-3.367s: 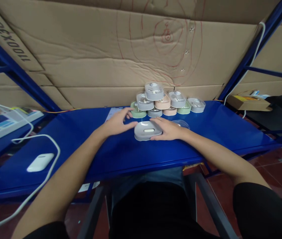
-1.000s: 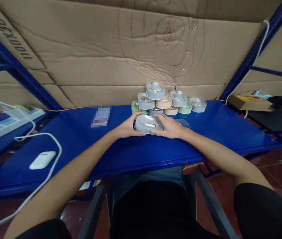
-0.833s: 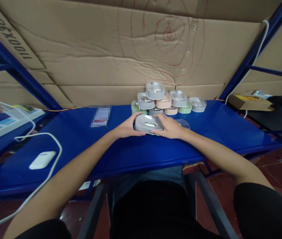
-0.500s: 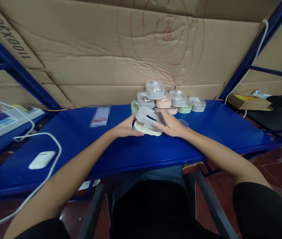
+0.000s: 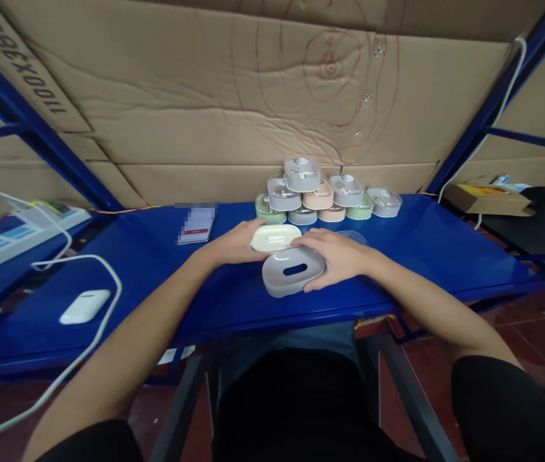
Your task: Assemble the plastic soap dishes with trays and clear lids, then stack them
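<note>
My left hand [image 5: 238, 242] is closed on the left end of a cream oval plastic base [image 5: 276, 238] with a raised middle. Just in front of it, my right hand [image 5: 342, 253] grips the right side of a grey plastic shell [image 5: 276, 277], an open oval tray with a long slot in its floor. The shell is tilted toward me, and the two pieces are apart or barely touching; I cannot tell which. Partly behind my right hand lies a clear lid [image 5: 353, 237].
Several lidded oval boxes [image 5: 302, 174] in grey, peach and green are stacked at the back. A phone [image 5: 196, 224] lies left of my hands on the blue table [image 5: 233, 301]. A white earbud case [image 5: 85, 307], a white cable [image 5: 117, 282] and a power strip [image 5: 26, 240] are farther left.
The grey shell, formerly over the cream base, has come off it toward me in my right hand. The base now shows its top, with my left hand still on it.
</note>
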A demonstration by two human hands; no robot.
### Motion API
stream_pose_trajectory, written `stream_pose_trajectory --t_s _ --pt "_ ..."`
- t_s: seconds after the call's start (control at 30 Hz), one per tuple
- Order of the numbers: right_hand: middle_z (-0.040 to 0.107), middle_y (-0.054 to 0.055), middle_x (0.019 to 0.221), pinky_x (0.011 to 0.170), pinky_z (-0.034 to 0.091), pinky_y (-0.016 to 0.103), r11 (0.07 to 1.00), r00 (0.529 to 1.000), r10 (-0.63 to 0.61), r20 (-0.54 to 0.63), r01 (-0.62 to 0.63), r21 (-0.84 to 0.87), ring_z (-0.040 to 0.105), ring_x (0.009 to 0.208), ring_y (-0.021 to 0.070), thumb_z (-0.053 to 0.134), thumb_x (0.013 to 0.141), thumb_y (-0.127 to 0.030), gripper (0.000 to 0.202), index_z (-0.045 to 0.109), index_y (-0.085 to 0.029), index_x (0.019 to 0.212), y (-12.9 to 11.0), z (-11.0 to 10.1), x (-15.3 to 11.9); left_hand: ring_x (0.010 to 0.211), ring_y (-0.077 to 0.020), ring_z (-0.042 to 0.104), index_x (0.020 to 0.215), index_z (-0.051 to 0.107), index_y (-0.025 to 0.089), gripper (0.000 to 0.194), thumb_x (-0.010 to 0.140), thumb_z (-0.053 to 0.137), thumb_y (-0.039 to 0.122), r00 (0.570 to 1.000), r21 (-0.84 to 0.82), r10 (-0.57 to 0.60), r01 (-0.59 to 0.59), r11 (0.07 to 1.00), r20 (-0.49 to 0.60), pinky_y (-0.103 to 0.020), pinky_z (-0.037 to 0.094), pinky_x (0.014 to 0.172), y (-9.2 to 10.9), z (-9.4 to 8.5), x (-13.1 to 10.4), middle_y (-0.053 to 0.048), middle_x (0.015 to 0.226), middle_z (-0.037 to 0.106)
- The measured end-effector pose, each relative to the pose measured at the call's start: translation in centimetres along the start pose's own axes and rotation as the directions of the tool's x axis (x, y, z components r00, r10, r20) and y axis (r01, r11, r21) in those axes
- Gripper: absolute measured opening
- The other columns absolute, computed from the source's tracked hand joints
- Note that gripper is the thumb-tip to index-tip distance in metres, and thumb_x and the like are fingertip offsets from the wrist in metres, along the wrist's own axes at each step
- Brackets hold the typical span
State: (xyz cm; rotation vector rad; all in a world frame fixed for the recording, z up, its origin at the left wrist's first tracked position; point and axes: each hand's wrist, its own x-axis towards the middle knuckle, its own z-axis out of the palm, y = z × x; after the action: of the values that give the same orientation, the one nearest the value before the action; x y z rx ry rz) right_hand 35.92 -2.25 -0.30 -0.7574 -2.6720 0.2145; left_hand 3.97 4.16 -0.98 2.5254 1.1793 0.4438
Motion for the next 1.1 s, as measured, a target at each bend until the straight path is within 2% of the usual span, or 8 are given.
stream_pose_trajectory --t_s 0.13,0.3,0.4,0.5,0.6,0.77,0.93,1.1 --pt "0.077 0.025 0.135 0.109 0.058 0.063 0.995 1.000 -0.019 0.013 0.020 -0.095 0.074 0.124 0.0438 0.077 0.088 -0.091 0.105 0.064 -0.013 0.157 -0.4 0.8 0.7 0.136 -0.0468 0.073 0.148 0.067 0.024 0.085 0.078 0.086 0.068 1.000 -0.002 0.008 -0.008 1.000 -0.002 -0.057 0.059 0.115 0.0 -0.1 -0.1 -0.016 0.145 0.078" --pt "0.082 0.020 0.128 0.104 0.062 0.056 0.987 0.982 0.154 -0.111 -0.157 -0.024 0.078 0.117 0.0381 0.057 0.108 -0.081 0.075 0.075 -0.016 0.140 2.4 -2.4 -0.2 0.141 -0.0483 0.070 0.155 0.062 0.022 0.094 0.078 0.085 0.071 1.000 -0.008 -0.014 0.014 1.000 -0.026 -0.061 0.054 0.120 -0.9 -0.5 -0.4 -0.020 0.152 0.073" --pt "0.082 0.018 0.135 0.105 0.064 0.058 0.964 0.964 0.266 0.019 -0.266 -0.007 0.079 0.121 0.0402 0.085 0.086 -0.083 0.083 0.079 -0.020 0.138 5.8 -4.6 -2.2 0.142 -0.0480 0.070 0.158 0.060 0.019 0.099 0.078 0.086 0.071 0.999 -0.004 -0.030 0.030 1.000 -0.034 -0.062 0.054 0.122 -1.2 -0.7 -0.5 -0.022 0.153 0.072" --pt "0.084 0.013 0.133 0.099 0.069 0.055 0.951 0.945 0.305 0.118 -0.309 0.011 0.081 0.115 0.0398 0.105 0.062 -0.073 0.094 0.082 -0.024 0.139 8.7 -5.4 -4.0 0.144 -0.0472 0.069 0.159 0.060 0.024 0.100 0.074 0.090 0.068 0.999 -0.017 -0.011 0.011 1.000 -0.034 -0.061 0.054 0.122 -0.9 -0.6 -0.4 -0.018 0.155 0.073" --pt "0.084 0.012 0.126 0.090 0.071 0.051 0.947 0.934 0.318 0.166 -0.321 -0.010 0.082 0.104 0.0371 0.109 0.056 -0.065 0.092 0.084 -0.026 0.135 9.9 -4.9 -4.7 0.147 -0.0480 0.068 0.159 0.061 0.025 0.102 0.072 0.091 0.068 1.000 -0.033 -0.017 0.016 0.999 -0.007 -0.058 0.054 0.123 -0.5 -0.2 -0.1 -0.017 0.158 0.071" --pt "0.083 0.012 0.125 0.091 0.068 0.055 0.927 0.914 0.374 0.158 -0.375 -0.020 0.080 0.106 0.0393 0.108 0.057 -0.061 0.089 0.082 -0.026 0.135 9.6 -3.8 -4.3 0.149 -0.0504 0.066 0.163 0.056 0.021 0.107 0.073 0.090 0.068 0.998 -0.019 -0.056 0.056 0.998 -0.003 -0.063 0.052 0.125 -0.6 -0.1 -0.1 -0.022 0.161 0.069" --pt "0.084 0.013 0.121 0.089 0.067 0.053 0.937 0.929 0.348 0.129 -0.350 -0.010 0.079 0.101 0.0372 0.104 0.067 -0.061 0.083 0.080 -0.023 0.136 8.2 -5.1 -4.1 0.145 -0.0484 0.069 0.161 0.060 0.025 0.102 0.074 0.092 0.067 0.999 -0.020 -0.033 0.032 0.999 -0.040 -0.060 0.054 0.123 -1.3 -0.3 -0.3 -0.017 0.154 0.074" --pt "0.075 0.016 0.149 0.110 0.062 0.059 0.984 0.975 0.178 -0.133 -0.176 0.030 0.075 0.126 0.0392 0.085 0.090 -0.073 0.087 0.066 -0.024 0.160 3.3 -5.2 -2.3 0.144 -0.0480 0.069 0.156 0.064 0.027 0.096 0.073 0.091 0.067 0.999 -0.031 -0.016 0.014 0.999 -0.052 -0.062 0.054 0.122 -1.5 -0.1 0.0 -0.016 0.152 0.075"
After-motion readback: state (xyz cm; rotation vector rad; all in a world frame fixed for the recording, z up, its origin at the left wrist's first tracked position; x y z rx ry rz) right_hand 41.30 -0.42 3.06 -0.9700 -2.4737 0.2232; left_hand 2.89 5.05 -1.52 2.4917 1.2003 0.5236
